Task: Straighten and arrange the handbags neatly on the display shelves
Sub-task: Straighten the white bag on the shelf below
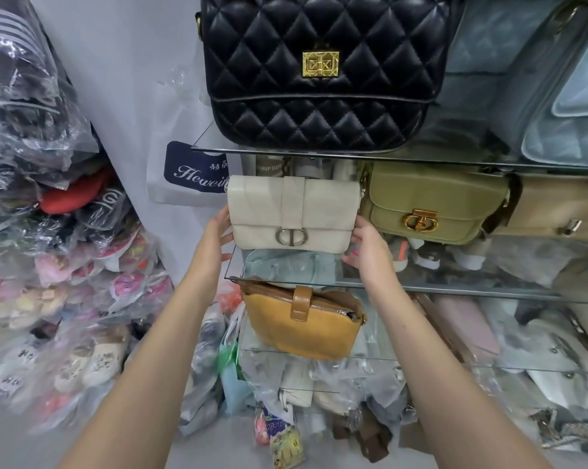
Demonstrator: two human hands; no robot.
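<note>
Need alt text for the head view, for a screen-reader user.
A left hand and a right hand touch the ends of a cream handbag on a glass shelf beside an olive handbag. A black quilted handbag sits on the shelf above, a tan handbag below; plastic-wrapped goods are piled at left.

Cream handbag [292, 214] upright on glass shelf [455, 286], left hand [218, 238] and right hand [370, 248] pressed against its ends, olive handbag [431, 204] just beside, black quilted handbag [319, 79] above, mustard handbag [302, 326] below.
</note>
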